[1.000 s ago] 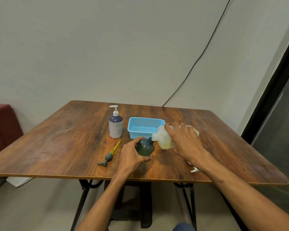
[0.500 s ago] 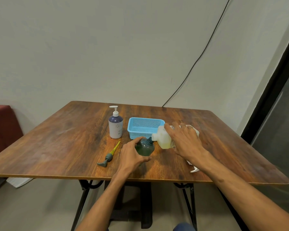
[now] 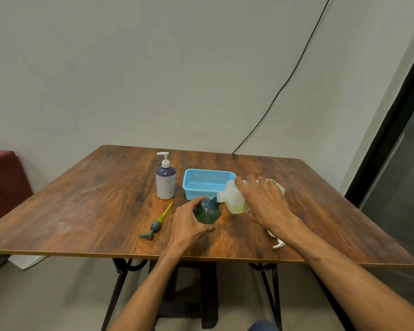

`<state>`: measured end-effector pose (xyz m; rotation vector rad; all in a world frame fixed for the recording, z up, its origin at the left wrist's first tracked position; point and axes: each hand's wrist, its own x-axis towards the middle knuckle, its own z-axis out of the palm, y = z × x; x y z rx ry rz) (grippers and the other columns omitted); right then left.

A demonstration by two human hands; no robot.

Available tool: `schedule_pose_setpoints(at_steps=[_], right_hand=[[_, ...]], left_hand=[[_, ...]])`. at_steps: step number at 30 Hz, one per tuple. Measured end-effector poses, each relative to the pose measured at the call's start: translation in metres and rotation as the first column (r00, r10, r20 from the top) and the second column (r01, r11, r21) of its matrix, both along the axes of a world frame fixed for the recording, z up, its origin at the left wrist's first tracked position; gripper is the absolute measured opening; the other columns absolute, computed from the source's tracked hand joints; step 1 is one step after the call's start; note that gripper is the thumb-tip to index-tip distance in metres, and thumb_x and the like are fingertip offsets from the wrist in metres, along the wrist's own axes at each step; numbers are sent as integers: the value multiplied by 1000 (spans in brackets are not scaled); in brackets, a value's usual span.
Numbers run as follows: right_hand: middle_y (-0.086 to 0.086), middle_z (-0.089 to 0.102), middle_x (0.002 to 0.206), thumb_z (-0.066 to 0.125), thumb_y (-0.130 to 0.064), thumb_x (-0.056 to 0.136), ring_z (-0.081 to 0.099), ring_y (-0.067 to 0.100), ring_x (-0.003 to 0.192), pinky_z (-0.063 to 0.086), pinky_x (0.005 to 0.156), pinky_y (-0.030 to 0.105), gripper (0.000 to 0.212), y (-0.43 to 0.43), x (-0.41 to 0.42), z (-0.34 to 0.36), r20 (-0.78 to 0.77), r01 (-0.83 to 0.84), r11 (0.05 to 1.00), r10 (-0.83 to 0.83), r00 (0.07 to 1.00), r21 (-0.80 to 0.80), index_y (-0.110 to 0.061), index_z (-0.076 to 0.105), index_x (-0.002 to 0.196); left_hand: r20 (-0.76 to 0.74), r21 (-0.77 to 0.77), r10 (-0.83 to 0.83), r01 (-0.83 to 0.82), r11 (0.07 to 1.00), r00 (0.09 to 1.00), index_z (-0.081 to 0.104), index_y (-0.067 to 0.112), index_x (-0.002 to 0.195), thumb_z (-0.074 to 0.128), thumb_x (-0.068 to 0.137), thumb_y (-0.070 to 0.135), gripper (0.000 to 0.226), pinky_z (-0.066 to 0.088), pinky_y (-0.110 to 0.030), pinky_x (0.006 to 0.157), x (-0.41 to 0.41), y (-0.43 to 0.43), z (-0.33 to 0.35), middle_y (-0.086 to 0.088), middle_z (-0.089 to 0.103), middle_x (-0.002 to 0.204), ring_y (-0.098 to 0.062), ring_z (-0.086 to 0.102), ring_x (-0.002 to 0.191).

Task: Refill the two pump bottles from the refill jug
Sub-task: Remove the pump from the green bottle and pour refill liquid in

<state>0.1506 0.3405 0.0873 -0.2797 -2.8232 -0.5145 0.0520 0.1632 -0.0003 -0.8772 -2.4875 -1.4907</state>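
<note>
wooden worktop [image 3: 93, 211] | left hand [image 3: 189, 225] grips green bottle [image 3: 207, 211] | right hand [image 3: 264, 206] grips tilted refill jug [image 3: 233, 199], spout at bottle's neck

We take this for a plain room in a home, though little of it shows: a wood-grain table [image 3: 81, 211] on black metal legs [image 3: 115, 295], a bare painted wall [image 3: 153, 68] with a loose black cable [image 3: 287, 79], a dark red seat [image 3: 5, 182], a white pump bottle [image 3: 166, 185].

No legible txt. Refill jug [image 3: 233, 199] label [image 3: 248, 206]: dark print, too small to read.
</note>
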Motion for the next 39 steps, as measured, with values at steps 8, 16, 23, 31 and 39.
schedule_pose_setpoints(at_steps=[8, 16, 23, 31, 39], right_hand=[[12, 36, 154, 75, -28, 86, 42, 35, 137, 38, 110, 51, 88, 0, 0, 1, 4, 3, 1000, -3, 1000, -9, -25, 19, 154], [11, 35, 155, 75, -29, 86, 42, 35, 137, 39, 110, 51, 88, 0, 1, 1, 7, 1, 1000, 0, 1000, -13, -25, 19, 153], [12, 36, 155, 76, -27, 85, 42, 35, 138, 38, 110, 52, 88, 1, 1, -1, 3, 1, 1000, -1, 1000, -16, -25, 19, 153], [13, 38, 152, 75, -27, 85, 43, 37, 135, 41, 108, 52, 88, 2, 2, 0, 5, 1, 1000, -1, 1000, 10, -24, 19, 153], [13, 38, 152, 76, -26, 85, 43, 37, 136, 39, 109, 53, 87, 3, 2, 0, -6, -5, 1000, 5, 1000, 10, -24, 21, 153]], left_hand=[[2, -10, 10, -10, 1000, 1000, 54, 23, 138, 94, 60, 35, 88, 47, -29, 102, 0, 1, -2, 3, 62, 132, -9, 55, 118], [-1, 3, 7, -7, 1000, 1000, 55, 24, 136, 94, 59, 34, 86, 45, -24, 98, 0, 1, -1, 4, 64, 130, -4, 53, 113], [-3, 10, 1, -1, 1000, 1000, 55, 25, 135, 94, 59, 34, 86, 50, -31, 101, 2, 0, -1, 5, 64, 130, -8, 56, 116], [-24, 10, 4, -3, 1000, 1000, 56, 24, 135, 94, 58, 35, 87, 47, -24, 96, 1, 1, -1, 4, 65, 128, -5, 55, 112], [-22, 11, -4, 4, 1000, 1000, 56, 23, 135, 94, 59, 35, 87, 48, -26, 99, 1, 1, -2, 4, 64, 129, -7, 55, 115]])
